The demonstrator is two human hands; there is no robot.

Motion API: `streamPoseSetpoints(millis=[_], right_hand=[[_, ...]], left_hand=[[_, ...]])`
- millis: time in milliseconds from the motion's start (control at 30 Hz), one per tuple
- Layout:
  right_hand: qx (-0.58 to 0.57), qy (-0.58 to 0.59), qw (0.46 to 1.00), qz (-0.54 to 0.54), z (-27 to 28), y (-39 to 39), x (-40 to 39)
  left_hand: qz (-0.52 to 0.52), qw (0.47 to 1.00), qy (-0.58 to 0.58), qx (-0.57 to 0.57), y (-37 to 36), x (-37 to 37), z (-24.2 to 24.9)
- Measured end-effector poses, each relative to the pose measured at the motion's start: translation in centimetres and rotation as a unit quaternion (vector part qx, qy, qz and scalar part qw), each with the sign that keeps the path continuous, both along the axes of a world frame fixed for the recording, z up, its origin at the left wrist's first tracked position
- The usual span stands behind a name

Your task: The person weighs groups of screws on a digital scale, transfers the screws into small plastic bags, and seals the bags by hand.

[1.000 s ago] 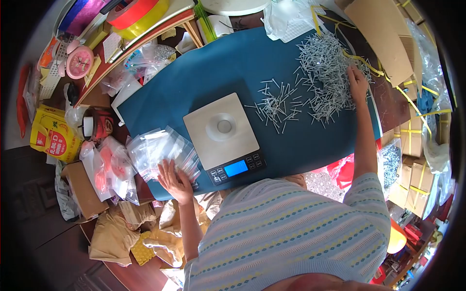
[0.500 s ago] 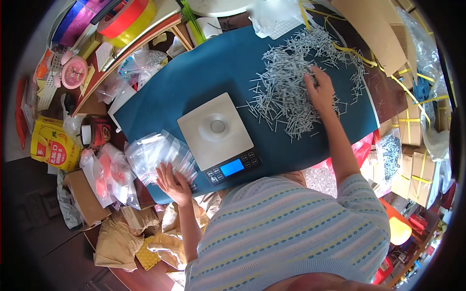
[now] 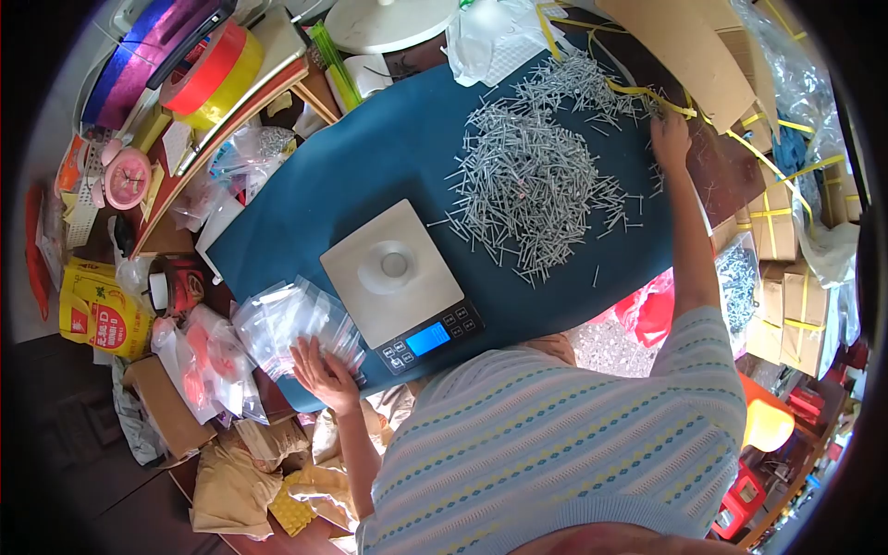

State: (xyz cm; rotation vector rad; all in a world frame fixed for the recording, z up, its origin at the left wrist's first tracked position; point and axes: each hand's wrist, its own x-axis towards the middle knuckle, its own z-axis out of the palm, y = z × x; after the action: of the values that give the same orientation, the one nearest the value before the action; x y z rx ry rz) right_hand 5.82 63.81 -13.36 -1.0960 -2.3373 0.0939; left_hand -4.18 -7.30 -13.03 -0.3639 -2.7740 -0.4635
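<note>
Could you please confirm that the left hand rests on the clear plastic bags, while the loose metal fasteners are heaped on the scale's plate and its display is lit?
Not quite: the head view shows the loose metal fasteners heaped on the blue mat, beside the scale's plate. The left hand does rest on the clear plastic bags, and the display is lit.

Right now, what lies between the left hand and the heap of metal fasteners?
The digital scale lies between the left hand and the heap, as the head view shows.
</note>
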Motion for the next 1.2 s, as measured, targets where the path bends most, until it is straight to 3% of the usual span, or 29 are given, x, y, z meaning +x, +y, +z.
streamPoseSetpoints(millis=[100,233,300,433,567,800,900,1000,1033,1133,1200], right_hand=[[0.015,-0.059,0.997,-0.04,-1.8,5.3,-1.0],[-0.066,-0.007,0.998,0.012,-3.4,8.5,-3.3],[-0.099,0.034,0.991,0.082,-3.1,8.1,-4.1],[-0.111,0.087,0.983,0.119,-0.5,2.9,-4.6],[0.083,0.138,0.979,0.125,-2.3,0.7,-4.5],[0.025,0.099,0.989,0.108,-0.7,-10.4,-4.7],[-0.074,0.092,0.961,0.251,0.6,-13.4,-3.6],[-0.247,0.061,0.914,0.316,5.9,-15.2,-1.6],[-0.25,0.069,0.914,0.312,5.7,-13.8,-1.0],[-0.15,0.159,0.947,0.235,4.1,-8.2,0.5],[-0.036,0.094,0.982,0.163,0.7,-1.9,2.1]], left_hand=[[0.003,1.0,-0.003,-0.002,0.0,0.0,0.0],[0.001,1.0,-0.003,0.0,0.1,0.0,0.2],[0.001,1.0,0.0,0.001,0.0,0.0,0.0],[-0.003,1.0,0.001,0.005,-0.1,-0.1,-0.1],[-0.005,1.0,0.001,0.001,0.0,-0.1,0.1],[-0.006,1.0,-0.006,0.003,0.0,0.0,0.2],[-0.005,1.0,-0.01,0.004,0.1,0.1,0.4],[-0.006,1.0,-0.009,0.003,0.0,0.0,0.3],[-0.008,1.0,-0.008,0.003,0.0,0.1,0.3],[-0.014,1.0,0.004,0.003,-0.1,0.0,0.2],[-0.011,1.0,0.002,-0.002,-0.2,0.1,0.1]])
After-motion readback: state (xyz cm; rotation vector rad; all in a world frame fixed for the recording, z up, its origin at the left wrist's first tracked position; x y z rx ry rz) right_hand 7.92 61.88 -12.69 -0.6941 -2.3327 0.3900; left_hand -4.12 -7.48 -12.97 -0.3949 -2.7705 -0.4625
